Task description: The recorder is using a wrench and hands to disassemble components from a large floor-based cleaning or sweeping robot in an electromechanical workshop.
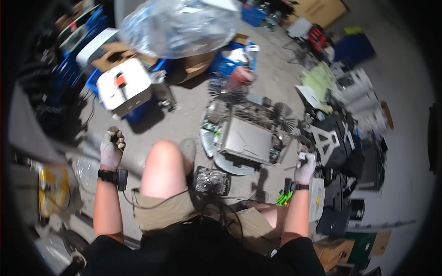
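Observation:
My left hand, in a pale work glove dirty at the fingers, is raised on the left with its fingers curled in. Whether anything is inside them I cannot make out. My right hand, gloved too, is closed at the right, beside the heap of parts; blur hides what is in it. Between the hands, on the floor, a flat silver metal case lies among dark parts and round finned pieces. A metal tray-like base shows under it. Nearer my feet lies a dark box of shiny small pieces.
At the far left a white box-shaped appliance stands on a blue bin. A large clear plastic bag bulges behind it. Scrap parts and a white bracket crowd the right. Bright green-handled tools lie by my right forearm. A cable crosses my lap.

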{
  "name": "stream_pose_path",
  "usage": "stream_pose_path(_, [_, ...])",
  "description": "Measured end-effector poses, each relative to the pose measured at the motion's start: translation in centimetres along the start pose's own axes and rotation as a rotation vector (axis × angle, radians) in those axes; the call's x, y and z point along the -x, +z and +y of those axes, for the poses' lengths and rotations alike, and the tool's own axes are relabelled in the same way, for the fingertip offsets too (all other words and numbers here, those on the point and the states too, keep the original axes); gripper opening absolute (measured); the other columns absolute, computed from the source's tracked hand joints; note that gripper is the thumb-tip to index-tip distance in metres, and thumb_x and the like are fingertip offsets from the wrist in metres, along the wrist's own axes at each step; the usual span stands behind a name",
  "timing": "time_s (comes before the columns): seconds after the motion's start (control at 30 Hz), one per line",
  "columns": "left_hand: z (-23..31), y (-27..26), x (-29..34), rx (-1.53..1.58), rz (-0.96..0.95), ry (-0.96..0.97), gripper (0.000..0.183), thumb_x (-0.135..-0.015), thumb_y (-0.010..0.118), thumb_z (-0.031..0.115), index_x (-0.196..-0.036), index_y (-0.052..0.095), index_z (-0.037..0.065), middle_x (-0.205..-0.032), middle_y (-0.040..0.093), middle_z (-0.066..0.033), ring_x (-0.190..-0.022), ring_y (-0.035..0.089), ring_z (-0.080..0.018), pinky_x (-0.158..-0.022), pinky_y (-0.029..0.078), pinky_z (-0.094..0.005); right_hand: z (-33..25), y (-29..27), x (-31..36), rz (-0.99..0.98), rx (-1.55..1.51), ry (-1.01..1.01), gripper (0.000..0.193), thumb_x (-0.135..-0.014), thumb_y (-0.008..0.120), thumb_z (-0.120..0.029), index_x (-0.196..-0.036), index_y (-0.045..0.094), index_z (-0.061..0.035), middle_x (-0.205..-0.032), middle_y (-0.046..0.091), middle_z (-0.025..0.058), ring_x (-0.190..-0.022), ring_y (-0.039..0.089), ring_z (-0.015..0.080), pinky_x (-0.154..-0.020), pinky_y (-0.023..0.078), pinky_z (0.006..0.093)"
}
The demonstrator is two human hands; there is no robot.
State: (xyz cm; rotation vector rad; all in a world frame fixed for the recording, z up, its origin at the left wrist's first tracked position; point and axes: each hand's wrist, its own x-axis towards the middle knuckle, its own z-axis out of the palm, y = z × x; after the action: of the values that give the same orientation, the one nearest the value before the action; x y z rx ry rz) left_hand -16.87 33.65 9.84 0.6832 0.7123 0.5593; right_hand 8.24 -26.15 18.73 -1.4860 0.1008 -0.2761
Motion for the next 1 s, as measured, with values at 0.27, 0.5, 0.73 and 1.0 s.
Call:
stream_pose_path(0.27, [-11.7, 30.6, 9.9, -0.203, -0.745, -0.594, 0.019, -0.093, 0.052, 0.023, -0.090, 0.055, 0.005, -0.077, 0.056, -0.0052, -0.060, 0.050, -0.0129, -0.046, 0.038, -0.0216, -4.3, -5.2, -7.2, 0.007, 0.134, -0.159, 0.041, -0.085, 0.043, -0.007, -0.126, 0.052, -0.0047, -0.078, 0.061, 0.0054, -0.053, 0.054, 0.0105, -0.043, 0.037, 0.0208])
stream_pose_path(0.5, [-28.7, 43.9, 9.1, -0.695, -1.162, -0.222, 0.038, -0.098, 0.050, 0.036, -0.111, 0.058, 0.002, -0.074, 0.053, -0.0027, -0.062, 0.050, -0.0114, -0.051, 0.039, -0.0241, 1.2, -6.9, -10.8, 0.071, 0.167, 0.217, 0.026, -0.094, 0.050, -0.025, -0.100, 0.066, -0.0056, -0.076, 0.061, 0.0010, -0.051, 0.053, 0.0096, -0.037, 0.035, 0.0221])
stream_pose_path(0.73, [-36.0, 52.5, 9.9, -1.121, -1.451, -0.119, 0.048, -0.097, 0.052, 0.038, -0.122, 0.060, -0.002, -0.107, 0.068, -0.0148, -0.099, 0.061, -0.0197, -0.087, 0.047, -0.0323, 1.8, -7.3, -13.0, -0.122, -0.198, 0.701, 0.032, -0.096, 0.052, -0.042, -0.094, 0.064, -0.0131, -0.069, 0.058, -0.0014, -0.048, 0.051, 0.0096, -0.035, 0.030, 0.0222])
stream_pose_path(1.0, [-37.2, 54.2, 9.5, -1.142, -1.468, -0.224, 0.033, -0.096, 0.050, 0.031, -0.101, 0.066, 0.003, -0.069, 0.056, 0.0003, -0.050, 0.045, -0.0088, -0.044, 0.035, -0.0252, 1.7, -7.2, -13.6, -0.247, -0.051, 0.681, 0.027, -0.097, 0.052, -0.033, -0.103, 0.063, -0.0091, -0.075, 0.058, -0.0020, -0.053, 0.048, 0.0061, -0.040, 0.030, 0.0195])
